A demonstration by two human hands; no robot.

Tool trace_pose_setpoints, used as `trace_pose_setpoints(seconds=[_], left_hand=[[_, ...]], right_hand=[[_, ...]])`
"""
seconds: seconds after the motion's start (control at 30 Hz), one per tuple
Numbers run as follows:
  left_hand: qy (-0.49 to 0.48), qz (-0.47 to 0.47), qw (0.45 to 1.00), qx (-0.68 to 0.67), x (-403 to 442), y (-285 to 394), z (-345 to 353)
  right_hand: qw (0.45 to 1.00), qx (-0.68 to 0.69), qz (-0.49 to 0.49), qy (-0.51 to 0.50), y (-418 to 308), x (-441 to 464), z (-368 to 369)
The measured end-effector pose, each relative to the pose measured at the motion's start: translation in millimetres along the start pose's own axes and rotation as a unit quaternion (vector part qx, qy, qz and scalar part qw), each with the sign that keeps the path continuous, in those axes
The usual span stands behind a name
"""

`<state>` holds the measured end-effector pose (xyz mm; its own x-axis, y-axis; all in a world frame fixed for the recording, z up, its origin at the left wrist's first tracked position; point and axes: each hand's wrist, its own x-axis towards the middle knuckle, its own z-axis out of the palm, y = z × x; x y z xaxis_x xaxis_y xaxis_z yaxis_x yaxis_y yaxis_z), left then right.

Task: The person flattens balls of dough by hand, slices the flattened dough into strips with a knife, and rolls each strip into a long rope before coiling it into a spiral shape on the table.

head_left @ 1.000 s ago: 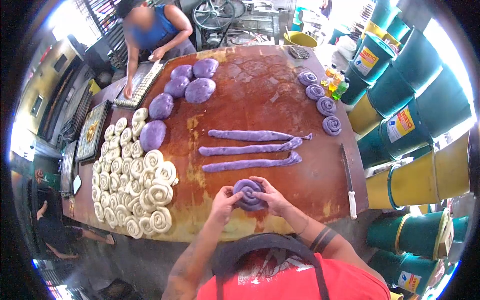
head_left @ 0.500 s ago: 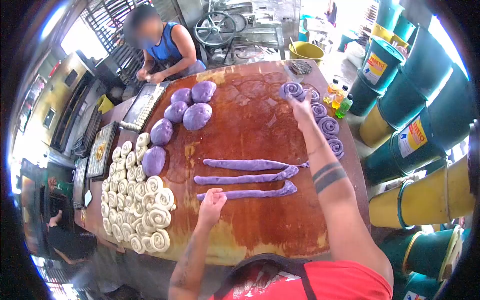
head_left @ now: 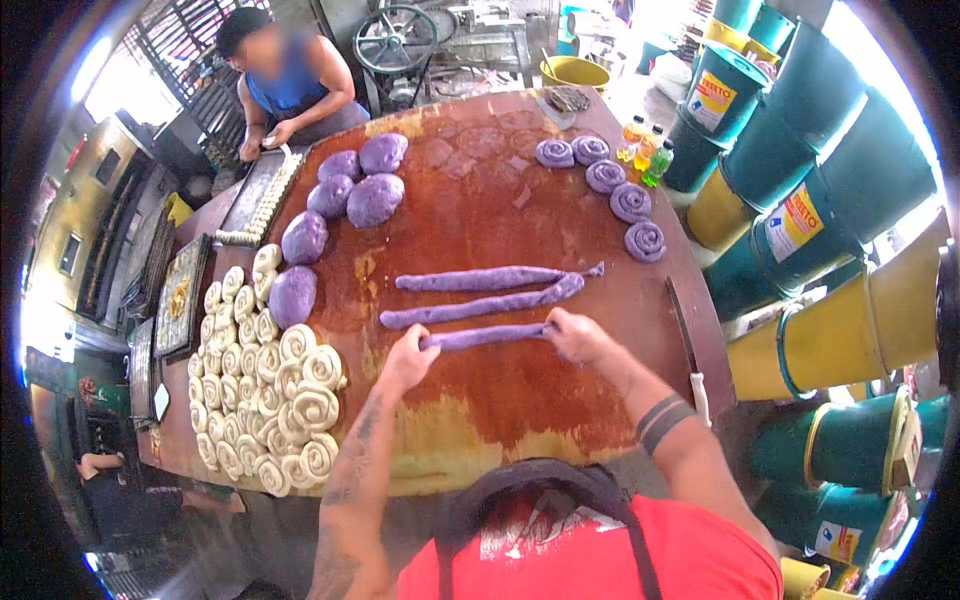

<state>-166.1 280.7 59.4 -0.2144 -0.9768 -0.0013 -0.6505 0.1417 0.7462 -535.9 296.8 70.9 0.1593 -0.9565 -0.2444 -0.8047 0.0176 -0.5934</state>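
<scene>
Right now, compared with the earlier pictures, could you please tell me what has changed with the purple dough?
The held purple coil went forward and right, joined the row of coils and was let go. The left hand and right hand now hold the nearest purple strip by its ends. The other two strips, the purple dough balls and white coils stayed in place.

White glare, apparently from a window point(head_left: 135, 92), burns out the upper left, and fisheye distortion bows the edges.
</scene>
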Motion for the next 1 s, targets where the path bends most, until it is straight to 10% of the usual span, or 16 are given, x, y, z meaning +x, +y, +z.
trace_pose_setpoints(seconds=[0.07, 0.3, 0.4, 0.47, 0.7, 1.0], left_hand=[[-0.016, -0.008, 1.000, -0.026, -9, 28, -27], [-0.271, -0.072, 0.893, 0.352, -28, 39, -22], [-0.071, 0.038, 0.952, 0.295, -35, 47, 57], [-0.103, 0.106, 0.953, 0.266, -63, 35, 99], [-0.071, 0.049, 0.960, 0.268, -195, 58, 114], [0.255, -0.130, 0.904, 0.317, 23, 24, 84]], right_hand=[[0.974, 0.199, 0.066, -0.087, -13, -24, -33], [0.966, -0.210, 0.043, -0.145, 20, -51, -71], [0.976, -0.212, -0.015, -0.041, 49, -33, -15], [0.967, -0.226, -0.076, 0.093, 60, -62, 34], [0.986, -0.148, -0.062, 0.045, 64, -211, 62], [0.936, -0.266, 0.071, 0.219, 109, 32, -30]])
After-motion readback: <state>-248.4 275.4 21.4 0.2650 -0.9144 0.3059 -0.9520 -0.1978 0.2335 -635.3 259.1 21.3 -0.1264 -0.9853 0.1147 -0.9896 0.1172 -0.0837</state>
